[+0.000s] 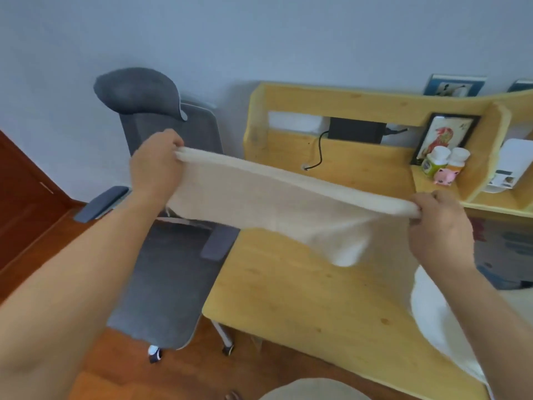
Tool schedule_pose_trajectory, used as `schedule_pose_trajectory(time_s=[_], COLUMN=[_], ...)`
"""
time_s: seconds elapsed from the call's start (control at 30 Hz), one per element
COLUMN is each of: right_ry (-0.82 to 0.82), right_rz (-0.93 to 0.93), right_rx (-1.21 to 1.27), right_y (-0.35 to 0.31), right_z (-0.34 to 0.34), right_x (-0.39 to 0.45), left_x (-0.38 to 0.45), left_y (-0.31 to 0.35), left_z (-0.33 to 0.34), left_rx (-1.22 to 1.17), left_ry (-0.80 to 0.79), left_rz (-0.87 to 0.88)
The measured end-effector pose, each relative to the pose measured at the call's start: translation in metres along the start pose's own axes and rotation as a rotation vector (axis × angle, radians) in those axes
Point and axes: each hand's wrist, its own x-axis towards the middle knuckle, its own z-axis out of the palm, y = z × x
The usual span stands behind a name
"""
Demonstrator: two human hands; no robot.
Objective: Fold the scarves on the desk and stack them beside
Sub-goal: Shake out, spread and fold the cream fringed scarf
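Scarf [277,203], cream and soft, hangs doubled in the air above the wooden desk [302,298], its top edge pinched between the curled fingers of the left hand [155,166] and right hand [438,226]. Light and limp, it likely sags between the fingers unless held at the corners.

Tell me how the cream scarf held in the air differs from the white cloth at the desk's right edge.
The cream knitted scarf is stretched in the air between the left hand and right hand; the white cloth lies on the light wooden desk, untouched. The scarf is warmer beige, the cloth brighter white. The scarf shows nearly whole; the right arm hides part of the cloth. Both are pale, soft fabric.
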Motion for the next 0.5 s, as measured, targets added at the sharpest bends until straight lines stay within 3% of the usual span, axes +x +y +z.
schedule_pose_trajectory(time_s=[0.1, 0.3, 0.37, 0.43, 0.5], right_ry=[0.120, -0.002, -0.107, -0.257, -0.500], right_rz=[-0.019, -0.041, -0.078, -0.095, -0.084], right_rx=[0.031, 0.006, -0.004, -0.071, -0.224], right_y=[-0.002, 0.010, 0.016, 0.031, 0.042], right_z=[0.003, 0.037, 0.054, 0.075, 0.087], right_x=[-0.008, -0.068, -0.097, -0.131, -0.158], left_x=[0.000, -0.065, -0.101, -0.137, -0.176], left_y=[-0.013, -0.082, -0.098, -0.110, -0.118], left_z=[-0.011, 0.038, 0.070, 0.104, 0.135], left_rx=[0.093, 0.193, 0.155, 0.036, -0.104], left_ry=[0.004, -0.172, -0.314, -0.569, -0.799], left_rz=[0.050, -0.040, -0.251, -0.519, -0.739])
